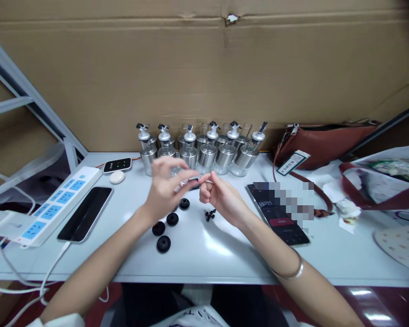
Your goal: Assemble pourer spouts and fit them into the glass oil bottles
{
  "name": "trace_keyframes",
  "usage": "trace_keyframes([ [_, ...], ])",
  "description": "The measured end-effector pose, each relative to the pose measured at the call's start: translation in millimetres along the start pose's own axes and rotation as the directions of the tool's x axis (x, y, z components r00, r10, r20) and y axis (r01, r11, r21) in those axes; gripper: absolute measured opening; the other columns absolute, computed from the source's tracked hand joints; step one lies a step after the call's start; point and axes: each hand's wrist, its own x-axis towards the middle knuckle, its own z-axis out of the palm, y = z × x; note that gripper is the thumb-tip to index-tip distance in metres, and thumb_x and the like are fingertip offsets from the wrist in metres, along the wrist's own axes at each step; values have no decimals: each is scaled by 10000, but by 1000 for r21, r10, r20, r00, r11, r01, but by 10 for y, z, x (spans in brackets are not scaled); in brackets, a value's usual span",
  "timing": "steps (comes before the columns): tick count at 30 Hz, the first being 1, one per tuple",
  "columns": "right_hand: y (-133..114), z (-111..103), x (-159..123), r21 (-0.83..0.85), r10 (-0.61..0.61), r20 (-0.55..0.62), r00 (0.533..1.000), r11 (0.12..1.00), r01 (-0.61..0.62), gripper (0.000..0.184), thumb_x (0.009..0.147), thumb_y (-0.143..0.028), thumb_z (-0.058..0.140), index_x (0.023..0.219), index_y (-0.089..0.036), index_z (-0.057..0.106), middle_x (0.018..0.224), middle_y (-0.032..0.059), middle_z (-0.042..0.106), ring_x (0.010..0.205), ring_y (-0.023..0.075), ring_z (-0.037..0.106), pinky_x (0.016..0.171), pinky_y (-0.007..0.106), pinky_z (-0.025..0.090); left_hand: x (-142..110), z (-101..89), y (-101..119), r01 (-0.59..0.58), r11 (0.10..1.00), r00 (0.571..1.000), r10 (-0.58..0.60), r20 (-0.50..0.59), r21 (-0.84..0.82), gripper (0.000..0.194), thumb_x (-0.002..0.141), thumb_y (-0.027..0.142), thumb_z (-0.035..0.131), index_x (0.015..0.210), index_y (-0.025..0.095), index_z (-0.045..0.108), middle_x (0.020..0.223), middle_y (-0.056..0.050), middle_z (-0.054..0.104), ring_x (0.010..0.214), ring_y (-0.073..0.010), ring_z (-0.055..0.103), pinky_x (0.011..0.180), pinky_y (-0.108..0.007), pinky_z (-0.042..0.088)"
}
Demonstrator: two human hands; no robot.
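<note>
My left hand (167,184) is raised over the middle of the table, its fingers bent and smeared by motion; whether they hold anything does not show. Facing it, my right hand (221,195) pinches thumb and forefinger together, the other fingers curled in. Anything in that pinch is too small to make out. A small dark piece (193,182) shows between the hands, held or lying behind them, I cannot tell which. Below my left hand lie several round black caps (163,244). A little heap of tiny black parts (210,215) sits beneath my right hand.
Behind the hands stand rows of glass bottles with steel sleeves (207,156), the front ones with pourer tops. Left are a power strip (51,210), a phone (86,214) and a white round case (117,177). Another phone (279,213) and a brown bag (323,145) lie right.
</note>
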Motion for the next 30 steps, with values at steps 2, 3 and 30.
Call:
trace_keyframes([
  [2, 33, 13, -3, -34, -8, -33, 999, 999, 7, 381, 785, -570, 610, 777, -190, 602, 563, -50, 477, 527, 106, 424, 542, 252, 362, 38, -21, 312, -205, 973, 970, 216, 111, -101, 87, 922, 302, 566, 959, 292, 644, 918, -20, 566, 953, -207, 497, 836, -376, 440],
  [3, 48, 18, -5, -52, -12, -59, 998, 999, 9, 379, 773, -567, 621, 754, -189, 594, 584, -45, 486, 541, 105, 428, 544, 250, 363, 47, -17, 421, -255, 955, 953, 275, 131, -149, 98, 930, 278, 554, 962, 260, 645, 928, -32, 579, 960, -211, 486, 819, -369, 437],
  [30, 77, -50, 42, -376, -117, -122, 986, 925, 63, 462, 827, -634, 480, 788, -186, 584, 541, -33, 526, 539, 123, 477, 594, 279, 371, -249, -213, -626, 121, 959, 974, -165, 156, 258, 297, 949, 361, 443, 763, 201, 611, 793, -48, 615, 837, -236, 523, 797, -373, 330],
])
